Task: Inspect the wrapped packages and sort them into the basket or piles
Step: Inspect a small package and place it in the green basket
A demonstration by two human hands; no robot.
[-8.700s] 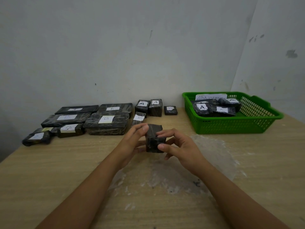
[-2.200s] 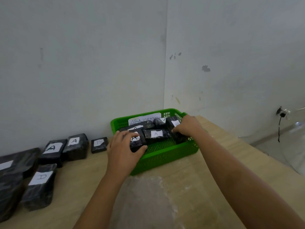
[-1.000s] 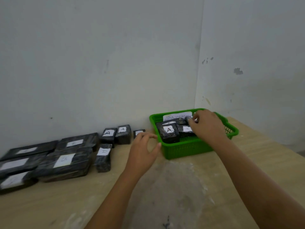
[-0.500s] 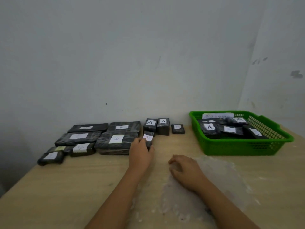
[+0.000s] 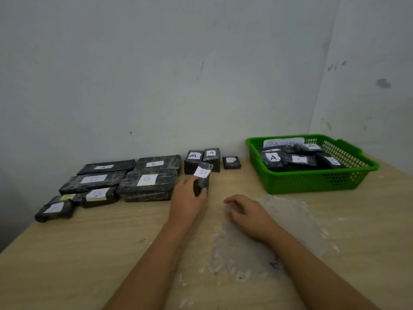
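Gripping the D-labelled package (image 5: 202,180) with my left hand (image 5: 187,199), right hand (image 5: 247,213) relaxed on the table (image 5: 89,249), I should lift it straight, clearing the neighbouring packages (image 5: 146,184) toward the back edge.

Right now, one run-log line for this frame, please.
left hand: grips D-labelled package | right hand: empty, on table | green basket: holds packages

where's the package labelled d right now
In the head view the D-labelled package sits left of centre, gripped by the left hand, just in front of the two A packages and right of the large B package.
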